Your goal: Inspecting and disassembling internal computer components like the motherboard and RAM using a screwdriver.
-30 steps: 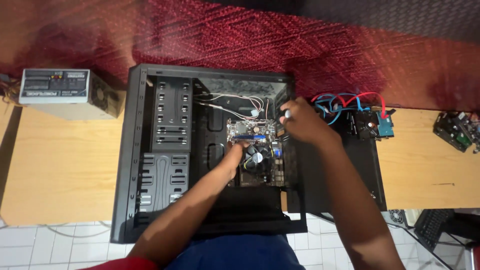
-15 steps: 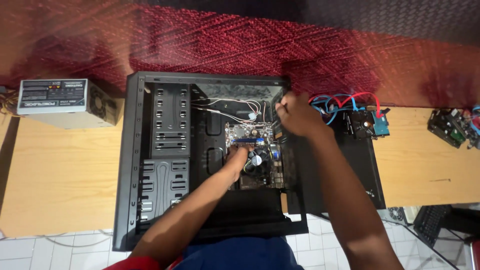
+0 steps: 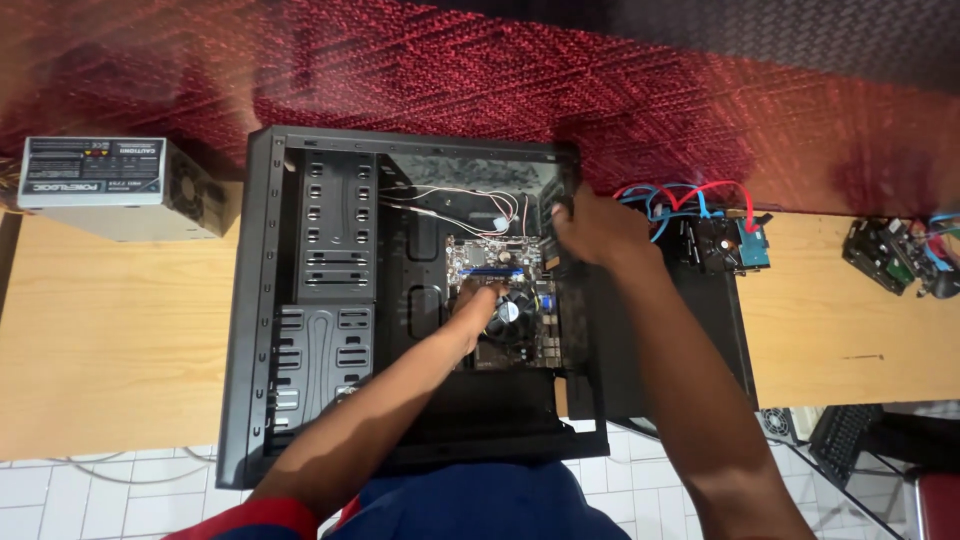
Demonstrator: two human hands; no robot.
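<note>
Green motherboard point(image 3: 500, 300) lies flat inside the black computer case point(image 3: 330, 290), which lies open on the wooden table point(image 3: 110, 330). Left hand point(image 3: 478, 305) presses fingertips on the board beside the cooler fan point(image 3: 510, 312). Right hand point(image 3: 590, 228) grips the case's rear edge. Better to push gently, away from the loose wires point(image 3: 470, 205).

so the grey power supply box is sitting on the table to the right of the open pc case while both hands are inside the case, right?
Not quite: the head view shows the grey power supply box on the table to the left of the open black case, not the right. The left hand rests on the motherboard; the right hand is at its far right edge.
</note>
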